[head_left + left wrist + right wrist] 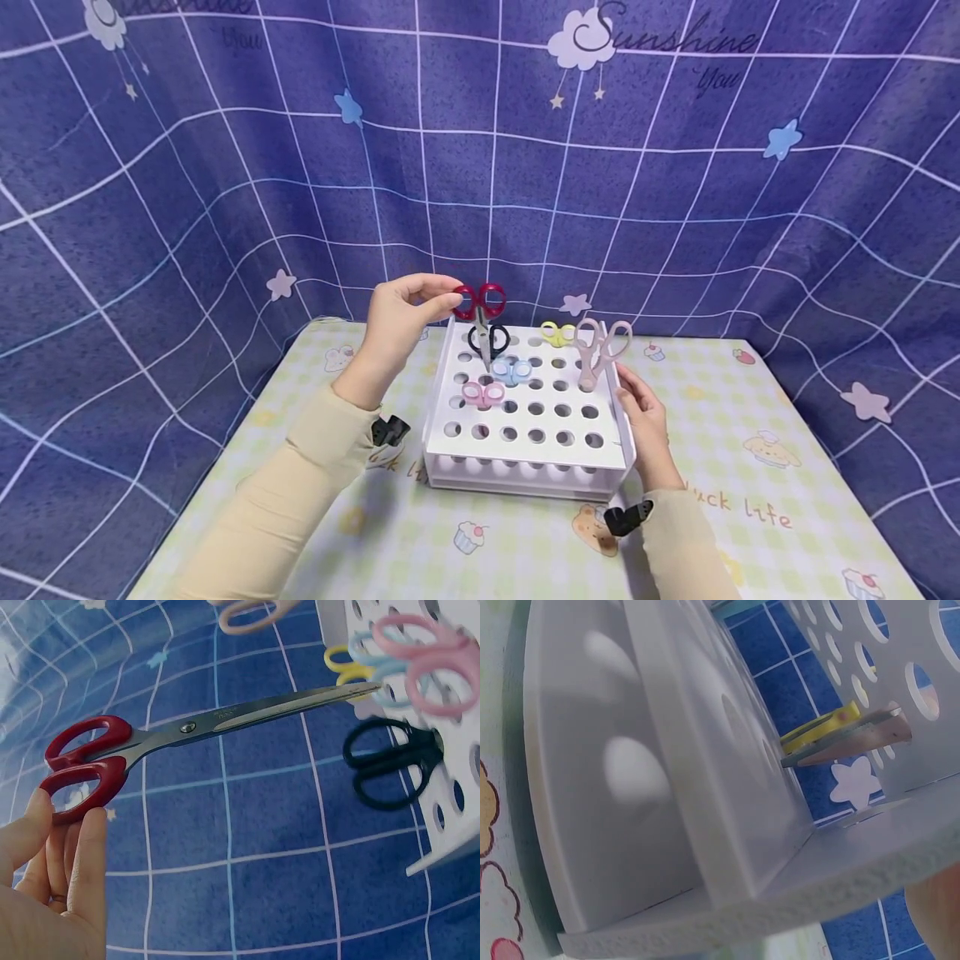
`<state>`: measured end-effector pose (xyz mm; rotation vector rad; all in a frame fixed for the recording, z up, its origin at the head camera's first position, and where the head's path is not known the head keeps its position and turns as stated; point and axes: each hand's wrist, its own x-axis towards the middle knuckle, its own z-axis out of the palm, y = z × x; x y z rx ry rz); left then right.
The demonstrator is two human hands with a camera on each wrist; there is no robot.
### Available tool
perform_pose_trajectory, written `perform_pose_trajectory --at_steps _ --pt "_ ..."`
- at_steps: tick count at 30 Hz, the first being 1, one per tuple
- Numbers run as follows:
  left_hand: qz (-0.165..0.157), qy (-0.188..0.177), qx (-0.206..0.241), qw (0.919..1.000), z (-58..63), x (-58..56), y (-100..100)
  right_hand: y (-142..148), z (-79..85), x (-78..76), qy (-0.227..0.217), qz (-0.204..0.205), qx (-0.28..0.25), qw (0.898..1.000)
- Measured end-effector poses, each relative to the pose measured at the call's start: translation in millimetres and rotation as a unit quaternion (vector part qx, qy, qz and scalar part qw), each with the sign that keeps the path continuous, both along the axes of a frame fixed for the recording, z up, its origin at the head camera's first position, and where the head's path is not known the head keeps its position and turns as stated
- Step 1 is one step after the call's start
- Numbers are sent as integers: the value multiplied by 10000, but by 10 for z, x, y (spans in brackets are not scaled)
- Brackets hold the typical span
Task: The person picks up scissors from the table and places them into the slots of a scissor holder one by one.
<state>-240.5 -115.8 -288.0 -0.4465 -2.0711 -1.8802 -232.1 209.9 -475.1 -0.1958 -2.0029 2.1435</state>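
Note:
My left hand (405, 312) pinches one loop of red-handled scissors (187, 728) between thumb and fingers, blades hanging down over a white rack (525, 452) with round holes. In the head view the blade tips overlap the rack's left part. Behind the blades, black-handled scissors (429, 746) stand in the rack. Light blue scissors (512, 372) and pink scissors (483, 395) also stand there, only their handles showing on top. My right hand (645, 421) rests against the outside of the rack's right side panel, its fingers partly hidden.
Yellow-handled scissors (557, 335) stand in the back row, and taller pale pink scissors (590, 372) near the rack's right side. A checked tablecloth (750, 542) covers the table. A dark blue gridded curtain (645, 183) hangs close behind the rack.

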Motion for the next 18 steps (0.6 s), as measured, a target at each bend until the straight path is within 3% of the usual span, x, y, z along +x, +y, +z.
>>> perform_pose_trajectory --at_steps 6,18 --pt "-97 50 14 9999 -19 73 117 8 -12 -2 65 4 55 10000" --pt "-374 -203 44 9991 -65 186 338 14 -8 10 84 86 40 9999"
